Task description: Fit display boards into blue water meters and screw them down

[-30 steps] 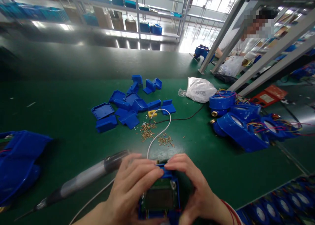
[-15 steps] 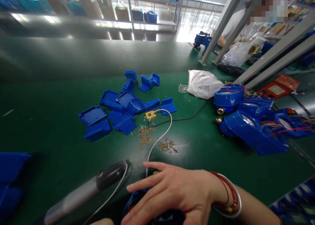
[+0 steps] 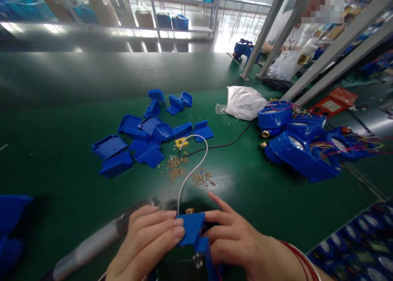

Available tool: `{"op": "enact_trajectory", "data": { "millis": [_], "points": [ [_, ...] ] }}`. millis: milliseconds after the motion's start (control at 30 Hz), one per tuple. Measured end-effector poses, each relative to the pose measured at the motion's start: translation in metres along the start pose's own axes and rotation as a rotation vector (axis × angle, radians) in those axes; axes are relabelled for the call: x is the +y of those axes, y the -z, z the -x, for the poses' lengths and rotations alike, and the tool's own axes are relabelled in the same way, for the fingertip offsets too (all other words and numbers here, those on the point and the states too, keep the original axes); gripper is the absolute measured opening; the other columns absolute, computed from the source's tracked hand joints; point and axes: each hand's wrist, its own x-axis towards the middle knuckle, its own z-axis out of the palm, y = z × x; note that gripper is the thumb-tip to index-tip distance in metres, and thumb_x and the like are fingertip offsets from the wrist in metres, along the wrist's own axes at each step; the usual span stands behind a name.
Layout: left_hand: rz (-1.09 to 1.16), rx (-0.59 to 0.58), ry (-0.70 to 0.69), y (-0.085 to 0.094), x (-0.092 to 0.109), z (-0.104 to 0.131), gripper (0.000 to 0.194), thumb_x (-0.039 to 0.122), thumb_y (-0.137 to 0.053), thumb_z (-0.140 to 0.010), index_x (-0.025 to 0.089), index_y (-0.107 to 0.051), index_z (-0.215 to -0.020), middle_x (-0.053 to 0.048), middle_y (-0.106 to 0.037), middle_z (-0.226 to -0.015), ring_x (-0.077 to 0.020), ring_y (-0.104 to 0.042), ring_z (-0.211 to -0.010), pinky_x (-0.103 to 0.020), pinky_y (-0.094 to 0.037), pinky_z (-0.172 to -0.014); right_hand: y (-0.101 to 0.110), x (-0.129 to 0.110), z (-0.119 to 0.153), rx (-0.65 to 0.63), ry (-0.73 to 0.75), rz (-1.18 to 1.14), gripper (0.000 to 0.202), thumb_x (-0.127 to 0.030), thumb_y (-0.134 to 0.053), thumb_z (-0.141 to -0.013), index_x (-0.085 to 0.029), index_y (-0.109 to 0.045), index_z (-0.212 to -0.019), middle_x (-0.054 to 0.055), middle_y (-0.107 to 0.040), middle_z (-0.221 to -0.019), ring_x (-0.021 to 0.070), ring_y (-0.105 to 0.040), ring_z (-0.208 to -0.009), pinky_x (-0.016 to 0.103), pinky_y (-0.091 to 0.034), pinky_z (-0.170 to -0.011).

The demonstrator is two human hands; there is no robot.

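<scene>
At the bottom centre stands a blue water meter, its brass fitting point(image 3: 190, 211) showing at the far side. A blue plastic cover point(image 3: 193, 227) sits at its top. My left hand point(image 3: 150, 236) is closed on the cover's left edge, fingertips on its upper face. From the right, my right hand point(image 3: 236, 236) grips the meter's side near the cover, with one finger sticking out forward. My palms hide much of the meter's lower part. A white cable point(image 3: 201, 163) runs from behind the meter in a loop. Left of my left hand lies a grey and black rod-shaped tool point(image 3: 98, 242).
Loose blue covers point(image 3: 150, 139) lie ahead, beside a yellow part point(image 3: 181, 142) and scattered brass screws point(image 3: 178, 172). A white plastic bag point(image 3: 245, 103) and several wired blue meters point(image 3: 294, 150) stand on the right. More meters fill the lower right corner point(image 3: 362, 240). A person sits beyond the grey posts.
My left hand has come up into view, and a blue cover now shows at the meter. My right hand has moved from over the meter to its right side.
</scene>
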Motion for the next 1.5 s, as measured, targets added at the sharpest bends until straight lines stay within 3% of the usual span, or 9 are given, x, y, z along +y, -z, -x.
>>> {"op": "enact_trajectory", "data": {
  "millis": [167, 267, 400, 633, 833, 1033, 1167, 1333, 1500],
  "points": [
    [0.045, -0.048, -0.029, -0.008, 0.004, -0.010, 0.047, 0.054, -0.047, -0.085, 0.024, -0.048, -0.122, -0.007, -0.063, -0.105, -0.0252, -0.056, -0.104, -0.040, -0.037, -0.097, -0.031, -0.015, 0.015, 0.453, -0.079, 0.279, 0.029, -0.052, -0.059, -0.082, -0.024, -0.058, -0.085, -0.001, -0.071, -0.090, 0.0181, -0.057, -0.112, 0.036, -0.028, -0.109],
    [0.037, -0.047, -0.039, -0.009, 0.012, -0.006, 0.054, 0.053, -0.058, -0.078, 0.022, -0.048, -0.121, -0.008, -0.062, -0.106, -0.0265, -0.056, -0.104, -0.040, -0.037, -0.097, -0.031, -0.029, 0.012, 0.547, -0.160, 0.319, 0.023, -0.044, -0.060, -0.085, -0.023, -0.061, -0.076, 0.001, -0.068, -0.092, 0.0170, -0.060, -0.102, 0.030, -0.044, -0.088],
    [0.020, -0.088, -0.040, -0.008, 0.015, -0.003, 0.050, 0.050, -0.057, -0.079, 0.021, -0.049, -0.119, -0.008, -0.061, -0.106, -0.0256, -0.056, -0.103, -0.040, -0.036, -0.097, -0.029, -0.038, 0.011, 0.627, -0.183, 0.320, 0.019, -0.032, -0.060, -0.084, -0.020, -0.060, -0.070, 0.001, -0.064, -0.087, 0.0159, -0.060, -0.089, 0.029, -0.045, -0.076],
    [-0.030, -0.135, 0.032, -0.010, 0.012, -0.009, 0.056, 0.047, -0.073, -0.067, 0.025, -0.053, -0.115, -0.005, -0.062, -0.108, -0.0251, -0.057, -0.103, -0.037, -0.042, -0.093, -0.030, -0.036, 0.016, 0.519, -0.296, 0.316, 0.031, -0.042, -0.075, -0.062, -0.018, -0.059, -0.075, 0.007, -0.057, -0.104, 0.0251, -0.051, -0.104, 0.040, -0.044, -0.087],
    [0.010, -0.182, 0.164, -0.012, 0.014, -0.010, 0.051, 0.046, -0.072, -0.068, 0.029, -0.054, -0.113, -0.002, -0.062, -0.109, -0.0228, -0.058, -0.102, -0.034, -0.047, -0.090, -0.032, -0.035, 0.016, 0.458, -0.455, 0.019, 0.036, -0.036, -0.080, -0.055, -0.019, -0.057, -0.077, 0.009, -0.054, -0.115, 0.0273, -0.051, -0.112, 0.042, -0.044, -0.094],
    [-0.007, -0.220, 0.221, -0.009, 0.014, -0.009, 0.051, 0.047, -0.071, -0.069, 0.028, -0.054, -0.112, -0.002, -0.062, -0.109, -0.0220, -0.060, -0.100, -0.032, -0.050, -0.085, -0.031, -0.034, 0.021, 0.415, -0.572, -0.340, 0.077, -0.034, -0.083, -0.054, -0.021, -0.038, -0.115, 0.012, -0.052, -0.125, 0.0238, -0.053, -0.115, 0.039, -0.045, -0.096],
    [-0.054, -0.261, 0.154, -0.007, 0.010, -0.008, 0.051, 0.043, -0.071, -0.069, 0.027, -0.051, -0.114, -0.003, -0.063, -0.108, -0.0217, -0.062, -0.097, -0.031, -0.052, -0.082, -0.019, -0.031, 0.015, 0.256, -0.612, -0.387, 0.100, -0.029, -0.082, -0.054, -0.022, -0.023, -0.134, 0.011, -0.052, -0.129, 0.0243, -0.054, -0.115, 0.039, -0.044, -0.097],
    [-0.073, -0.272, 0.178, -0.008, 0.007, -0.006, 0.050, 0.042, -0.070, -0.071, 0.028, -0.050, -0.115, -0.002, -0.061, -0.110, -0.0211, -0.062, -0.098, -0.032, -0.053, -0.083, -0.004, -0.022, -0.003, 0.052, -0.610, -0.280, 0.072, -0.028, -0.080, -0.057, -0.022, -0.049, -0.122, 0.004, -0.062, -0.114, 0.0229, -0.061, -0.101, 0.034, -0.049, -0.085],
    [-0.068, -0.259, 0.150, -0.009, 0.007, -0.007, 0.050, 0.042, -0.070, -0.071, 0.028, -0.050, -0.116, -0.002, -0.061, -0.111, -0.0217, -0.061, -0.099, -0.033, -0.052, -0.085, 0.001, -0.017, -0.014, 0.005, -0.546, -0.196, 0.060, -0.020, -0.074, -0.062, -0.018, -0.051, -0.118, 0.005, -0.065, -0.110, 0.0214, -0.063, -0.096, 0.029, -0.050, -0.079]
  ]
}}
